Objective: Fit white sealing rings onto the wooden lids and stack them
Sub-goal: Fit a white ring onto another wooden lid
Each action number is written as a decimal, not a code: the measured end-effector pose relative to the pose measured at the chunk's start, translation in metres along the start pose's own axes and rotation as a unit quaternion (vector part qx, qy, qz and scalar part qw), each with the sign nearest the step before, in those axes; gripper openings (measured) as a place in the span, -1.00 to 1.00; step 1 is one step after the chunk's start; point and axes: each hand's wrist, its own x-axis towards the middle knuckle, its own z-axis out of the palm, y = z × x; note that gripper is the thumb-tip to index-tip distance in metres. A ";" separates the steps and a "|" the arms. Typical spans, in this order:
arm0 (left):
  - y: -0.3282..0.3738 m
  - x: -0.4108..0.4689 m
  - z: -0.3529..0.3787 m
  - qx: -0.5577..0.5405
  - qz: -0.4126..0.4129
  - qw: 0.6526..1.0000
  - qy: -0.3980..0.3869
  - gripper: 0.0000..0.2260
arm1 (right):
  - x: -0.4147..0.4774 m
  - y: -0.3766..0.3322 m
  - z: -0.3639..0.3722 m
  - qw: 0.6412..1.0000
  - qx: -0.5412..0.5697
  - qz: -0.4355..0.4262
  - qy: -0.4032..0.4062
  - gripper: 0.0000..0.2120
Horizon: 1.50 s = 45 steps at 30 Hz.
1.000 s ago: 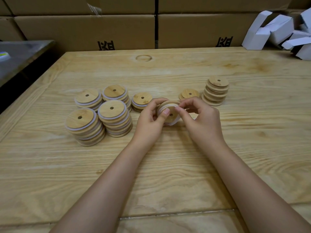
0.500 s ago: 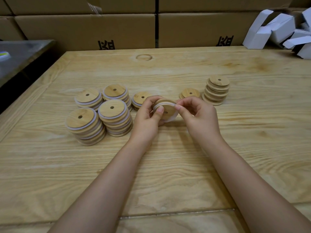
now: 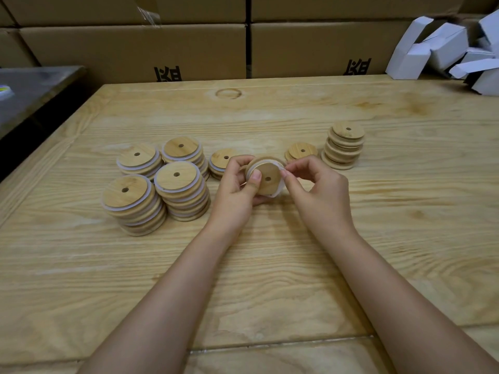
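Left hand (image 3: 237,190) grips wooden lid (image 3: 266,176) above worktop (image 3: 270,265), mid-scene. Right hand (image 3: 316,190) pinches white sealing ring (image 3: 279,188) at lid's rim. Lid likely light, stiff: hold edges. Ring looks soft, stretchy: pinch, roll round rim.

The desk (image 3: 270,265) is big and made of light wood with wavy lines. A round ring mark (image 3: 229,93) sits near its far edge. Big brown cardboard boxes (image 3: 135,49) stand like a wall behind the far edge. Small white boxes (image 3: 437,47) lie piled at the far right corner. A grey metal table (image 3: 32,87) stands off the left edge.
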 end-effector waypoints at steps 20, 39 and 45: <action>-0.002 0.006 -0.009 -0.036 -0.032 0.998 0.028 -0.82 | 0.006 -0.003 0.003 0.982 0.129 0.131 -0.050 -0.82; -0.001 0.004 -0.004 -0.019 -0.034 0.999 -0.007 -0.90 | -0.005 -0.006 0.004 0.994 -0.073 0.075 -0.031 -0.94; -0.002 0.004 -0.006 -0.026 -0.027 0.999 -0.007 -0.88 | -0.004 -0.005 0.003 0.992 -0.059 0.110 -0.025 -0.94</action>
